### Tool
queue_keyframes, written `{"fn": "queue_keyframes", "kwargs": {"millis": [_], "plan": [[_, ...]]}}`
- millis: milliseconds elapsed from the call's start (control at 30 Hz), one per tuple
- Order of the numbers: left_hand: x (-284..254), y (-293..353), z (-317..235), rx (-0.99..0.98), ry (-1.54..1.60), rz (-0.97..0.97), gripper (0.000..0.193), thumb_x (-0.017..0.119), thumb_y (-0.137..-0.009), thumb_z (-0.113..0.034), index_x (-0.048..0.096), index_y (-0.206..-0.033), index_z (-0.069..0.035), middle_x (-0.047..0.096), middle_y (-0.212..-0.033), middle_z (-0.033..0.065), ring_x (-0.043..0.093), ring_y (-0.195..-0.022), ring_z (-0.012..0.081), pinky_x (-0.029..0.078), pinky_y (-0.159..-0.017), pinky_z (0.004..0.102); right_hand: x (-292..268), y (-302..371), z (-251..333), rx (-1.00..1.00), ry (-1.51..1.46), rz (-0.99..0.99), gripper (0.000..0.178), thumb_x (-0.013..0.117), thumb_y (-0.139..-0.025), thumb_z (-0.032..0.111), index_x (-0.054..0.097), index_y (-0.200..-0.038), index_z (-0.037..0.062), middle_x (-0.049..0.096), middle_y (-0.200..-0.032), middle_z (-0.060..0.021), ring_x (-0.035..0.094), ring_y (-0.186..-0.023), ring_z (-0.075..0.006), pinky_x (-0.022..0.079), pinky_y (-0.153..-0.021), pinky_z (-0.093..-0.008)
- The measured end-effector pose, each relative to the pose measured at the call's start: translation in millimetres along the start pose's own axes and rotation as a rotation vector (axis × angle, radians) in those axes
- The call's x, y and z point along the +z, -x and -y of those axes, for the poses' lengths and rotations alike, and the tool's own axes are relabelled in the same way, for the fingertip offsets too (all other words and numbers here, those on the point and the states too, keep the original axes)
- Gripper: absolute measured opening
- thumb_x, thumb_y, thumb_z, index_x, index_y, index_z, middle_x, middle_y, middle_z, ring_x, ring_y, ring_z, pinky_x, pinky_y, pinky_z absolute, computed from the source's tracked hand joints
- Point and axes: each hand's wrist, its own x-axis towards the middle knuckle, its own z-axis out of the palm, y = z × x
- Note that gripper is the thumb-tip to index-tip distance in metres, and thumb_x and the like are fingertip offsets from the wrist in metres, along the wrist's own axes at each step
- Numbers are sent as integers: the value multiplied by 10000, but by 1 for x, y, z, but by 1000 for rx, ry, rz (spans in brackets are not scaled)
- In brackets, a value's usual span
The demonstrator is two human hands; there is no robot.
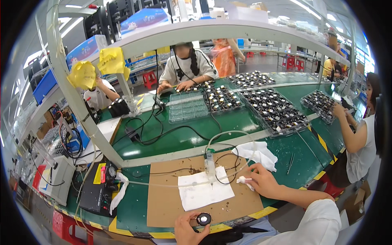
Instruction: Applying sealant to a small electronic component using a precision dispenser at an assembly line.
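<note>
Brown cardboard lies flat on the green table at the lower middle of the frame, with a white paper sheet on top of it. At the bottom edge the left hand is closed around a small round black part, pinched between thumb and fingers just over the near edge of the cardboard. To the lower right, the right hand is narrowed around a small white wad of cloth, held just off the right side of the paper.

A clear dispenser syringe stands near the top edge of the paper, with a pale tube looping up from it and thin black wires curling beside it. A larger white rag lies behind the right hand.

The round part sits close to the table's striped edge, so a loose pinch could likely let it roll off into the lap. A sweep of the right hand toward the paper could snag the wires or tube and tip the syringe, which may smear its contents over the sheet. Brown specks near the syringe could be picked up by the cloth and carried onto the part.
</note>
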Motion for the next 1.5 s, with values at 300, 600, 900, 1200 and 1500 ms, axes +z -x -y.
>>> {"fn": "queue_keyframes", "kwargs": {"millis": [300, 600, 900, 1200, 1500], "plan": [[-10, -18, -4, 38, -27, 96, 514, 723, -612, -101, 558, -1092, -28, 607, -995, 116, 564, -913, 301, 444, -816, 377, 6, -5, 5, -99, 161, -8, 324, 673, -710, 7, 622, -1029, 24, 544, -940, -143, 577, -802, -302, 493, -678, -367], [18, -13, -26, -231, -176, -92, 849, 831, -615, -253, 395, -1295, 10, 557, -1102, 94, 454, -1029, 288, 346, -902, 392, 8, -34, 2, -164, 108, 88, 297, 632, -708, -69, 626, -983, 42, 589, -894, -85, 591, -690, -215, 482, -579, -289], [24, 8, -32, -156, -138, -117, 832, 830, -649, -217, 383, -1312, 10, 622, -1071, 63, 459, -1008, 245, 341, -887, 370, 17, -38, 71, -483, -216, 178, 415, 658, -620, -121, 640, -1013, 12, 591, -869, -110, 600, -726, -216, 485, -593, -270], [18, 13, -31, -230, -39, -77, 863, 836, -638, -167, 364, -1341, 3, 614, -1109, 58, 459, -1032, 241, 348, -885, 356, 47, -36, 98, -543, -277, 381, 405, 670, -623, -35, 633, -1026, -17, 572, -931, -128, 587, -719, -221, 504, -570, -284], [19, 14, -24, -180, 18, -116, 814, 839, -578, -100, 436, -1276, 12, 615, -1094, 57, 458, -1019, 227, 370, -859, 335, 62, -20, 95, -699, -173, 205, 381, 664, -586, 36, 670, -959, -40, 619, -980, -130, 595, -762, -223, 515, -590, -273]]}}
